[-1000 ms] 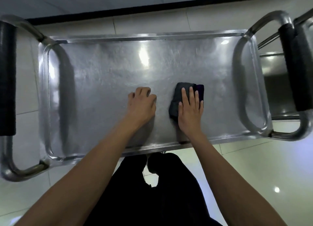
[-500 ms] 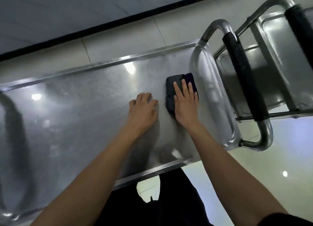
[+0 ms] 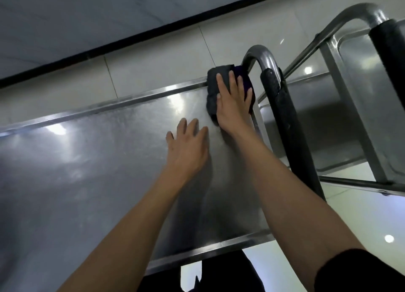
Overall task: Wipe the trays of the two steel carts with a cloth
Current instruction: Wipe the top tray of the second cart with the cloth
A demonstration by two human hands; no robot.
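Right hand (image 3: 233,104) pressing flat, fingers straight, on dark cloth (image 3: 213,88) at far right corner of tray (image 3: 87,171), beside cart handle (image 3: 282,107). Left hand (image 3: 187,147) resting spread, holding nothing. Unwiped length lying leftward; second cart tray (image 3: 363,107) sitting right.

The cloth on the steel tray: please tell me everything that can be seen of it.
The cloth is dark grey with a purple part at its right side, soft and folded into a thick pad. It lies at the far right corner of the near cart's tray, reaching over the far rim, next to the cart's black-padded handle. The right hand presses flat on it with straight fingers, covering its middle.
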